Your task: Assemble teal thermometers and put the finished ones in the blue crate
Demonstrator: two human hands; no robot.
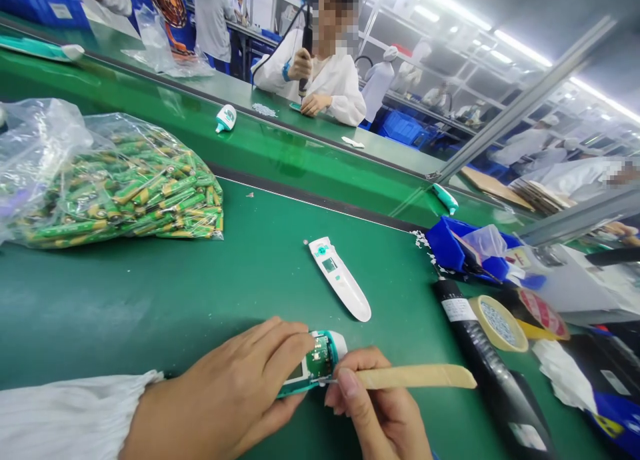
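Observation:
My left hand (225,387) is closed around a teal thermometer body (299,384) that lies open, its green circuit board (319,360) showing. The palm and fingers cover much of this body. Between the thumb and fingers of my right hand (377,400) is a slim tool with a flat tan handle (420,377). Its thin metal tip touches or nearly touches the near edge of the body beside the board; the exact contact is too small to tell. A white thermometer cover (341,280) with teal buttons and a small window rests on the green bench, beyond my hands.
At left sits a clear bag of green batteries (150,193). To the right are a black cylinder (475,353), a tape roll (499,323) and a blue bin (465,247). Across the green conveyor (300,160), which carries a thermometer (227,118), a co-worker (315,80) holds a powered driver.

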